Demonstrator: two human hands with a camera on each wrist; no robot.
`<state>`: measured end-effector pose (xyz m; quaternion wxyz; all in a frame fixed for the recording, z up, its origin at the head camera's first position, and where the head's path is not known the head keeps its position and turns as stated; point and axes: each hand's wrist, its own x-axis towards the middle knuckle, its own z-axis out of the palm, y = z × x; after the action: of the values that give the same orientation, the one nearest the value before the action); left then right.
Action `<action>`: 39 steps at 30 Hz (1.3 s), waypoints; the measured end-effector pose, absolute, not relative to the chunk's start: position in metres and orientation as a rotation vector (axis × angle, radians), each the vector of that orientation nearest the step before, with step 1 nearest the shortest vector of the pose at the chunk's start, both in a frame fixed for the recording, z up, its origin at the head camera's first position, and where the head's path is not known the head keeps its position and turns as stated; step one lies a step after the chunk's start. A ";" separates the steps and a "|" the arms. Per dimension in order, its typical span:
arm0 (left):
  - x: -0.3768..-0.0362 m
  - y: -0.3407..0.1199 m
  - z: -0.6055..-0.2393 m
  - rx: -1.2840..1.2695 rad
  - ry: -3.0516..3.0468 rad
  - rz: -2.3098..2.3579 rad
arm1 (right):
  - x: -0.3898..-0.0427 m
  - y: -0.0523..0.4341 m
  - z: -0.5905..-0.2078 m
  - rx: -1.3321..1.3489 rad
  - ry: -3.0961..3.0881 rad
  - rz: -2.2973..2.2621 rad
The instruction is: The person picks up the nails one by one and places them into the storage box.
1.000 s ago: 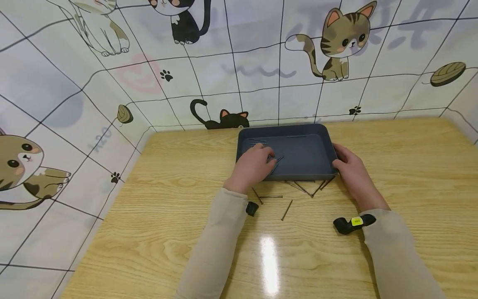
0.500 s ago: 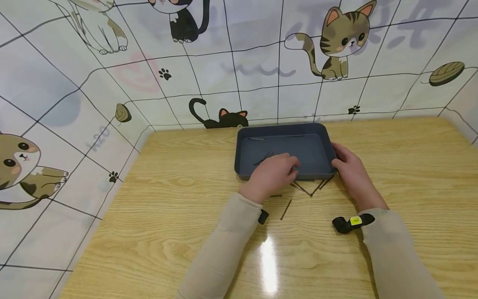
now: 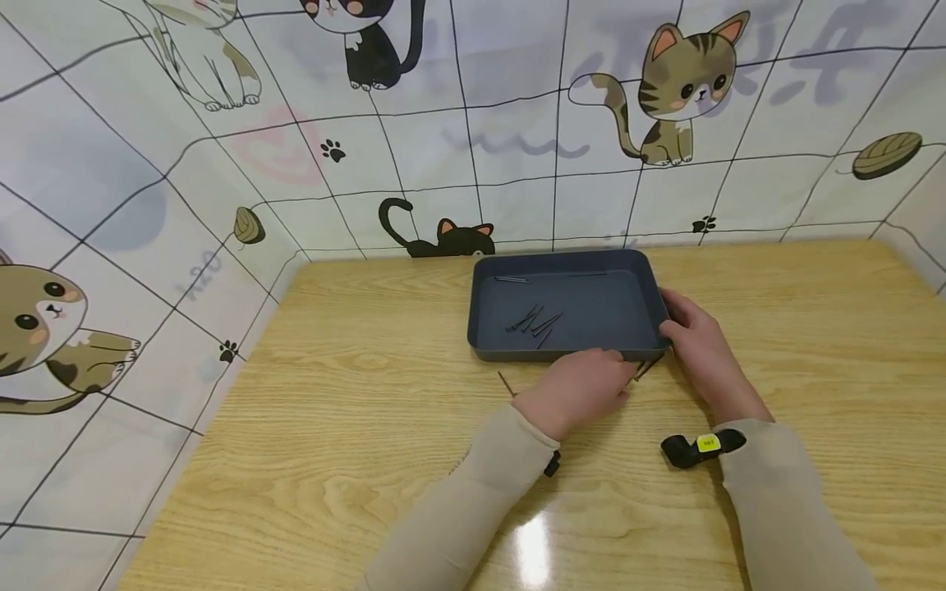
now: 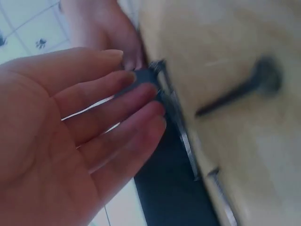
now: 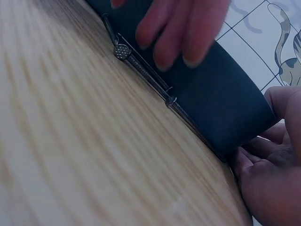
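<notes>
My left hand (image 3: 580, 390) is over the table just in front of the tray. In the left wrist view, its fingers (image 4: 110, 89) are loosely extended and hold nothing. Loose nails lie below and beside it, one large nail (image 4: 240, 92) near the camera and several more along the tray's front wall (image 5: 197, 113). My right hand (image 3: 702, 349) grips the front right corner of the dark blue-grey tray (image 3: 613, 304), its thumb at the rim. Inside the tray, a small cluster of nails (image 3: 534, 322) lies left of the middle, with a few more near the back wall.
The wooden table (image 3: 355, 427) extends around the tray. Behind it stands a wall (image 3: 517, 156) with a cat print, close to the tray's back edge. One nail (image 3: 506, 383) shows left of my left hand; others there are hidden beneath it.
My left hand has left the tray's interior and moved right and nearer, to the nails before the front wall. More nails inside the tray are uncovered. My right hand stays at the corner.
</notes>
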<state>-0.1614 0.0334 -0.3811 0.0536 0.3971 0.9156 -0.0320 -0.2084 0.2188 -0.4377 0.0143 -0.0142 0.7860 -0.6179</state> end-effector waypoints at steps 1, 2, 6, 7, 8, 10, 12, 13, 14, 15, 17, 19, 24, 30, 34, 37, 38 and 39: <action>-0.159 0.035 -0.383 1.205 2.788 -0.125 | -0.208 0.219 -0.438 -0.041 2.446 -1.924; -0.158 0.037 -0.384 1.197 2.793 -0.147 | -0.208 0.219 -0.438 -0.039 2.444 -1.927; -0.154 0.039 -0.388 1.149 2.821 -0.197 | -0.207 0.219 -0.438 -0.033 2.422 -1.937; -0.153 0.040 -0.389 1.144 2.828 -0.213 | -0.207 0.219 -0.438 -0.033 2.421 -1.936; -0.153 0.040 -0.390 1.139 2.834 -0.229 | -0.207 0.218 -0.438 -0.034 2.417 -1.938; -0.152 0.040 -0.391 1.139 2.838 -0.273 | -0.208 0.218 -0.437 -0.035 2.414 -1.941; -0.152 0.041 -0.392 1.141 2.838 -0.312 | -0.208 0.218 -0.437 -0.035 2.421 -1.931; -0.152 0.041 -0.392 1.139 2.836 -0.333 | -0.207 0.218 -0.437 -0.036 2.425 -1.925; -0.151 0.041 -0.392 1.136 2.835 -0.345 | -0.208 0.218 -0.437 -0.039 2.427 -1.924; -0.151 0.041 -0.392 1.132 2.837 -0.356 | -0.208 0.218 -0.437 -0.039 2.430 -1.919; -0.151 0.041 -0.392 1.119 2.848 -0.357 | -0.208 0.219 -0.437 -0.043 2.431 -1.918; -0.151 0.041 -0.392 1.109 2.863 -0.348 | -0.208 0.219 -0.437 -0.046 2.430 -1.922; -0.152 0.041 -0.393 1.088 2.877 -0.312 | -0.208 0.219 -0.437 -0.042 2.430 -1.922; -0.152 0.041 -0.394 1.088 2.898 -0.300 | -0.209 0.219 -0.437 -0.040 2.430 -1.933; -0.151 0.041 -0.392 1.100 2.897 -0.324 | -0.209 0.219 -0.437 -0.044 2.427 -1.941; -0.150 0.040 -0.392 1.109 2.893 -0.325 | -0.209 0.219 -0.438 -0.044 2.414 -1.943; -0.150 0.040 -0.392 1.113 2.893 -0.327 | -0.209 0.219 -0.438 -0.044 2.408 -1.947; -0.150 0.040 -0.392 1.120 2.900 -0.331 | -0.209 0.218 -0.438 -0.045 2.404 -1.949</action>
<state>-0.1502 0.0396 -0.3919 0.0077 0.3584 0.9275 -0.1058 -0.2085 0.2185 -0.4379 0.0234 -0.0146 0.7765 -0.6295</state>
